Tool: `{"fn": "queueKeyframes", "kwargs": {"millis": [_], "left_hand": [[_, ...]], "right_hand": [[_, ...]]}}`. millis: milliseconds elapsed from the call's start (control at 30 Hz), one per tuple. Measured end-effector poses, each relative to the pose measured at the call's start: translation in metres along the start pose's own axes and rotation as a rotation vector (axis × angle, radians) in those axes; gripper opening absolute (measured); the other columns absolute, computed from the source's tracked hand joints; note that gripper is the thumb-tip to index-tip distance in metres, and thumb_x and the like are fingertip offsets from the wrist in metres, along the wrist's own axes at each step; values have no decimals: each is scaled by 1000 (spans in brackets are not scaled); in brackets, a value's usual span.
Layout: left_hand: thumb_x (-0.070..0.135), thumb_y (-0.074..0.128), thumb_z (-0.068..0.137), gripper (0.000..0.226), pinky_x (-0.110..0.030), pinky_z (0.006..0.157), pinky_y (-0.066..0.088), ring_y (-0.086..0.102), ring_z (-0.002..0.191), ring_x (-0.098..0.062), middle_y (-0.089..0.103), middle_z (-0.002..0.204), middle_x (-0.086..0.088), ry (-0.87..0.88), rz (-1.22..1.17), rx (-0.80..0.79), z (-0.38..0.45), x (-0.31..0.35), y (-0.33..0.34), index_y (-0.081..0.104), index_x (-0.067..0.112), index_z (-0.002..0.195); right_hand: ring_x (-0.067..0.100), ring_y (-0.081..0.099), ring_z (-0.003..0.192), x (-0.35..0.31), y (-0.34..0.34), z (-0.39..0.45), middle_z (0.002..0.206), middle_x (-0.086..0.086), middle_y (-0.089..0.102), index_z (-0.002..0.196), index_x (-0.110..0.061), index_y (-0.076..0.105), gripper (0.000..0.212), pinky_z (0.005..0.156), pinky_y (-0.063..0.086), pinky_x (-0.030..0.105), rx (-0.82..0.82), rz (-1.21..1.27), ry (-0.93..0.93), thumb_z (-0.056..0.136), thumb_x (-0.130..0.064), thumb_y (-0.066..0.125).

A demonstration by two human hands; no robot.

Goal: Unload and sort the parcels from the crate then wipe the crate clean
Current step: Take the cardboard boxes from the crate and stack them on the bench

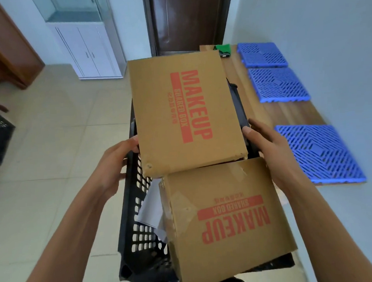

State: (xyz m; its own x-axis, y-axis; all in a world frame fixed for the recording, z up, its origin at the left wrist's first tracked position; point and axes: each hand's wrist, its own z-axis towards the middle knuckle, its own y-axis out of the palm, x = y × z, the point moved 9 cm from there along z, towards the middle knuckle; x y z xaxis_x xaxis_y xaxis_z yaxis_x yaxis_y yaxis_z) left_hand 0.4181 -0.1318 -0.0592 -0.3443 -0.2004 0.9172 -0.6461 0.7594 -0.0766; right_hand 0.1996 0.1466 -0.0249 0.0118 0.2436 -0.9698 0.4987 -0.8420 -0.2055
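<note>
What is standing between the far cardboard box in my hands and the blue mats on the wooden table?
Nothing visible. Both hands, left hand and right hand, hold the far box above the crate. The table and blue mats lie to its right, with open space between.

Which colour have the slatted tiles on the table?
Blue tiles on the table, seen in the head view.

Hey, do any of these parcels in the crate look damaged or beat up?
Yes. The far cardboard box, held between the left hand and right hand, has a dented, punctured near corner. The near cardboard box in the black crate sits tilted, its tape wrinkled and peeling.
</note>
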Motion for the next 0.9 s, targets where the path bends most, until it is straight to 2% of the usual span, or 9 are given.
{"fn": "queueKeyframes", "kwargs": {"millis": [67, 200, 300, 433, 567, 700, 800, 900], "left_hand": [[69, 61, 58, 90, -46, 88, 44, 60, 100, -24, 72, 106, -5, 9, 16, -6, 29, 18, 11, 60, 3, 118], [67, 63, 59, 81, -46, 87, 46, 61, 96, -26, 71, 101, -7, 0, 11, -35, 87, 49, 32, 63, 5, 111], [68, 64, 60, 75, -44, 81, 45, 60, 92, -24, 69, 95, -4, 3, -15, -35, 129, 66, 46, 64, 10, 107], [68, 65, 59, 78, -45, 80, 45, 61, 89, -22, 69, 90, 2, 1, -12, -59, 190, 86, 60, 63, 6, 107], [64, 68, 60, 50, -44, 78, 47, 62, 86, -22, 69, 85, 3, -42, -13, -115, 264, 102, 76, 61, 21, 84], [57, 69, 65, 36, -40, 76, 47, 58, 82, -19, 63, 85, 6, -71, 7, -214, 332, 127, 94, 62, 24, 78], [58, 68, 70, 41, -39, 77, 47, 60, 84, -17, 64, 92, 6, -76, 30, -257, 377, 147, 104, 68, 24, 92], [62, 71, 64, 57, -45, 81, 48, 60, 91, -19, 65, 99, 5, -89, 55, -293, 414, 163, 118, 71, 22, 104]], "right_hand": [[-8, 56, 122, -8, -6, 33, 140, -19, 60, 142, -40, 57, 53, 107, 45, 26, 5, -3, -13, 91, -49, 69], [-2, 51, 133, -20, -19, 102, 142, -20, 58, 142, -42, 57, 65, 117, 39, 36, 15, -67, -41, 82, -62, 71], [-1, 50, 134, -28, -24, 148, 144, -19, 57, 144, -40, 56, 64, 119, 37, 39, 19, -98, -40, 85, -59, 71], [2, 48, 137, -32, -25, 197, 147, -19, 54, 144, -46, 53, 83, 119, 37, 40, 16, -139, -4, 67, -74, 66], [3, 57, 130, -30, -29, 254, 140, -16, 62, 142, -44, 57, 61, 117, 41, 41, 70, -121, 43, 85, -64, 67], [6, 65, 119, -38, -34, 308, 126, -19, 70, 133, -43, 64, 41, 108, 49, 40, 153, -61, 90, 93, -54, 64], [3, 69, 110, -53, -35, 342, 114, -25, 73, 116, -48, 70, 20, 99, 52, 36, 216, -29, 104, 99, -43, 61], [-1, 71, 102, -53, -40, 370, 109, -28, 74, 114, -46, 71, 19, 101, 52, 37, 272, -14, 129, 99, -45, 60]]}}
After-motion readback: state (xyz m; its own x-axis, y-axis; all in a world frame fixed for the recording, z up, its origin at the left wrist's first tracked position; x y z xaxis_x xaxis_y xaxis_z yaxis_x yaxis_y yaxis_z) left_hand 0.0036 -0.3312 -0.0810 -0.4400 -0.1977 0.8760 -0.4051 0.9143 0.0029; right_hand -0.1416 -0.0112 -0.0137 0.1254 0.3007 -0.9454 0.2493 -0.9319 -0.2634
